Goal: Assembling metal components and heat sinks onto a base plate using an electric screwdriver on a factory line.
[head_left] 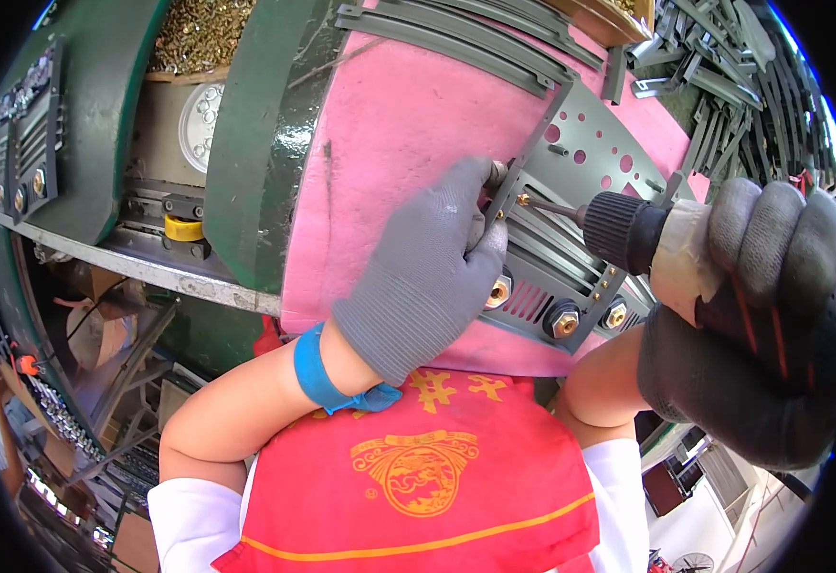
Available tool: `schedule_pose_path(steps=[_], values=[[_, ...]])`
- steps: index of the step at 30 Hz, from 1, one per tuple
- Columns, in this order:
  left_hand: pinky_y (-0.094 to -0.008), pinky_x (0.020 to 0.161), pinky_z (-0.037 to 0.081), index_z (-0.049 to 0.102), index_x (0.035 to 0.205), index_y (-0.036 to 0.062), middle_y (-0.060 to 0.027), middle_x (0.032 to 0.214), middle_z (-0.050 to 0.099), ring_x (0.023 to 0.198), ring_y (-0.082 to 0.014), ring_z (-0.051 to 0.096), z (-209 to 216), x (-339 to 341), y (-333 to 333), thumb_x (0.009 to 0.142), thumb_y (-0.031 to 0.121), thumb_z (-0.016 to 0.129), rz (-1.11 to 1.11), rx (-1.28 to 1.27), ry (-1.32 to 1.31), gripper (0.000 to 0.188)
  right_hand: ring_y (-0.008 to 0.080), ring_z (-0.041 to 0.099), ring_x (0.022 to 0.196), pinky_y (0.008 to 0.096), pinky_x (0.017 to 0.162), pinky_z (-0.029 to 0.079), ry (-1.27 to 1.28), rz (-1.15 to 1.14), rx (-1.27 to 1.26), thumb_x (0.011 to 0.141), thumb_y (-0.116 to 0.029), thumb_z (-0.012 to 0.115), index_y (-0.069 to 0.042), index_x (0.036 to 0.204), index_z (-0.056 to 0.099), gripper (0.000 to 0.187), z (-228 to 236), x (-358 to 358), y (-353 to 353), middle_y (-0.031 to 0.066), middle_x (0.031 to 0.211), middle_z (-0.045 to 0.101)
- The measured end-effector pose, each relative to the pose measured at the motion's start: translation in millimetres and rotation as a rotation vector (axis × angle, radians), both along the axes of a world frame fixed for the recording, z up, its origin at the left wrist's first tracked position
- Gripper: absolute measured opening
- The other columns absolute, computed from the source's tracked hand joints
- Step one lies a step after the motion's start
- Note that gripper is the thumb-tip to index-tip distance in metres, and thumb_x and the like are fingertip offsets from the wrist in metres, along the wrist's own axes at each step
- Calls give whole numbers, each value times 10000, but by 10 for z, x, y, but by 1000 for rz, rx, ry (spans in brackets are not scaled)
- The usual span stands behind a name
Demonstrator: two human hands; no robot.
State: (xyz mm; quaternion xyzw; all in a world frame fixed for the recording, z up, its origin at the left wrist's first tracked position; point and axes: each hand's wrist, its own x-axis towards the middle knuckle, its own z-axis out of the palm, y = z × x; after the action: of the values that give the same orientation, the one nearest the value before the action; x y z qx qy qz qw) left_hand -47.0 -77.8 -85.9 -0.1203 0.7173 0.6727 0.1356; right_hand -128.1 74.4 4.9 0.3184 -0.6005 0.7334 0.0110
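Observation:
A dark grey metal panel (532, 138) with round holes and slots lies in front of me. Along its near edge sit brass nut fittings (563, 321) on black washers. My left hand (427, 272), in a grey glove, is closed on the panel's left edge, thumb and fingers at a folded flange. My right hand (771, 234), gloved in grey and black, grips a power screwdriver (625, 232) with a black collar and pale tape around its body. Its thin bit points left and meets a small brass screw (524, 200) beside my left fingertips.
The panel rests on a pink sheet (360, 172) over the bench. Long metal strips (456, 43) lie at the far side, with a heap of brackets (704, 57) at the far right. A box of small brass screws (198, 33) stands far left, near a finished-looking panel (31, 134).

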Motion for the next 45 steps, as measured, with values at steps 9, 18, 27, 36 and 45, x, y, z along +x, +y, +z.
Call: schedule_pose_path(steps=[9,18,27,36,45], values=[[-294,578,409,559,1210,-18,-33,651,389,587,-128,405,-43,57,41,867,13,617,59,-60,71,349,130,382,626,300,604,329,10,100,89,880,-347,433,-59,957,503,305,-61,-20,-73,41,764,379],[-272,643,433,546,1228,-25,-28,856,495,706,-110,471,42,95,-61,914,40,576,5,125,-23,321,133,384,620,310,607,345,50,223,166,917,-361,385,-75,1054,513,342,-18,-80,-92,44,787,390],[-243,717,479,426,1397,-33,-61,1031,609,773,-89,546,63,6,-499,1024,162,423,-58,610,-210,422,113,403,596,273,581,354,11,317,128,867,-372,474,-104,1004,527,306,0,-28,-47,6,738,412],[-191,581,431,548,1220,15,-17,932,637,718,-46,552,-23,-62,-380,1026,377,500,13,790,-266,414,73,416,554,222,551,332,-38,65,-335,696,-285,685,-168,652,483,238,177,87,89,-78,595,434],[-182,459,285,640,1054,43,42,695,537,518,-22,369,88,-100,-250,1004,558,439,22,810,-394,555,86,405,565,247,566,325,13,-41,-357,714,-264,634,-164,639,459,215,233,131,29,-60,615,425]])
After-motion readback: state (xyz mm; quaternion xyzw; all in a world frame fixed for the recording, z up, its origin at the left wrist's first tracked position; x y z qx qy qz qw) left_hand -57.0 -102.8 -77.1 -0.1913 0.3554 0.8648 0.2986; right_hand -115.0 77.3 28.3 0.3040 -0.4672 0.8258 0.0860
